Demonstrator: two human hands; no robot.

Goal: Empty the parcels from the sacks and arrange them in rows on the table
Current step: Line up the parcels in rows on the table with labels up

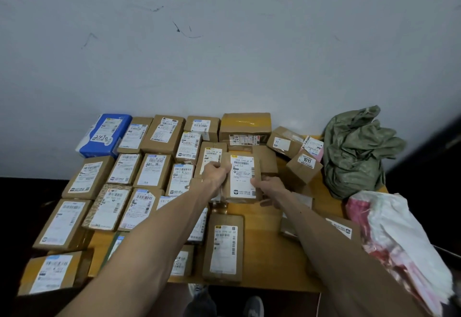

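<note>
Parcel (243, 184) — grip: left hand (216, 174), right hand (271, 187)

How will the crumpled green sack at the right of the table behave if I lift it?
The green sack will probably go floppy, since it lies crumpled in deep folds. It looks collapsed and empty, so it is likely light for its size.

Scuffed pale grey wall (224, 42) fills upper frame. Yellow wooden table (264, 249) abuts it, lower centre. Dark floor (22, 191) at left.
</note>
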